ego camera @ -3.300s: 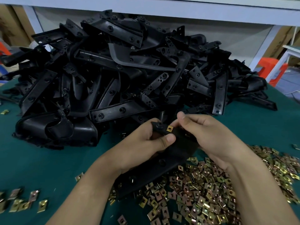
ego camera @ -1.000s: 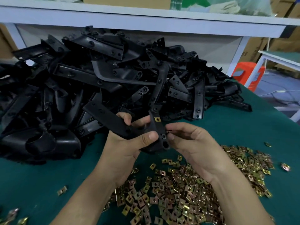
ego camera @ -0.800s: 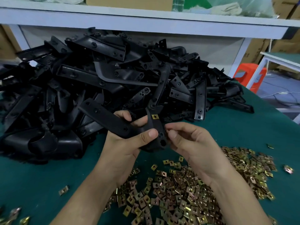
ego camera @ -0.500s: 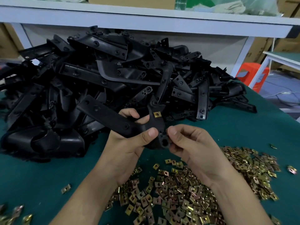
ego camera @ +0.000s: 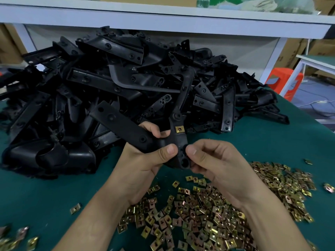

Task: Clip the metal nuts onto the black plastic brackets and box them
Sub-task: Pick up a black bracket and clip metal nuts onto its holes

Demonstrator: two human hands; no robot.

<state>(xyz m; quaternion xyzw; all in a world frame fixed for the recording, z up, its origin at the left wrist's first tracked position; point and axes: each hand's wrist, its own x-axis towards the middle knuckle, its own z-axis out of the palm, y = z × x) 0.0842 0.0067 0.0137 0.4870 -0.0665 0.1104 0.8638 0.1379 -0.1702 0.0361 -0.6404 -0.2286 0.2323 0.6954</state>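
My left hand (ego camera: 143, 160) grips a black plastic bracket (ego camera: 126, 127) at its bend, above the green table. One brass metal nut (ego camera: 179, 129) sits clipped on the bracket's upright arm. My right hand (ego camera: 215, 163) pinches the bracket's lower end beside a round hole, thumb and forefinger curled on its edge. Whether a second nut lies under those fingertips is hidden. Loose brass nuts (ego camera: 208, 214) lie heaped on the table below both hands.
A big pile of black brackets (ego camera: 117, 84) fills the table behind my hands. Stray nuts (ego camera: 10, 238) lie at the front left. A white shelf frame (ego camera: 163, 17) runs across the back, with an orange stool (ego camera: 282, 80) on the floor to the right.
The bracket was turned from lying flat to standing with its clipped nut facing me. My right hand slid down from the nut to the bracket's lower end.
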